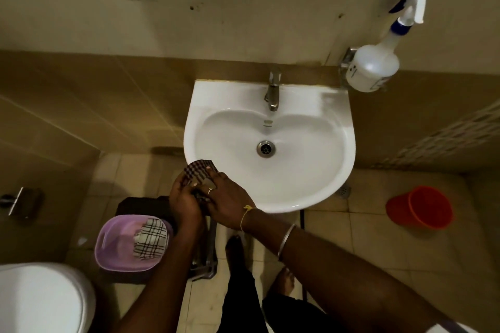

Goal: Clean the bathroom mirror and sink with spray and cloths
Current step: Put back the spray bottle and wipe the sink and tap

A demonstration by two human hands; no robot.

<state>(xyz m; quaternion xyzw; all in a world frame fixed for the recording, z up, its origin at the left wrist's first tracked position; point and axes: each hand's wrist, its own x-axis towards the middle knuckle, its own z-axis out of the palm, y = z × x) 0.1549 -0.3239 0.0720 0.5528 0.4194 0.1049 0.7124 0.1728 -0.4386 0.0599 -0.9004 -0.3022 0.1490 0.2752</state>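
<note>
Both hands are bunched together at the near-left rim of the sink (311,105). The left hand (186,201) and the right hand (230,197) are each clamped on the same dark checked cloth (198,169), fingers curled over it, as if wringing or folding it. A loose corner of the cloth pokes out on the far side of the fingers, lying right on the rim, so the cloth is touching porcelain already.

From that grip the basin opens up to the right and away, with the drain (266,148) at its middle and the tap (273,92) on the far side by the wall. The right hand sits nearer the bowl; the left is off the rim on the outer side. My read: the next wipe wants a sweep from the near-left edge toward the drain, and the right hand is better placed to lead it.

The spray bottle (374,66) rests well apart, in a holder on the far-right wall, nozzle up, a long reach across the basin for the right arm. A second, lighter checked cloth (151,236) waits in the purple tub (113,246) on the floor, near left, just below the left forearm. No mirror is in view here.
</note>
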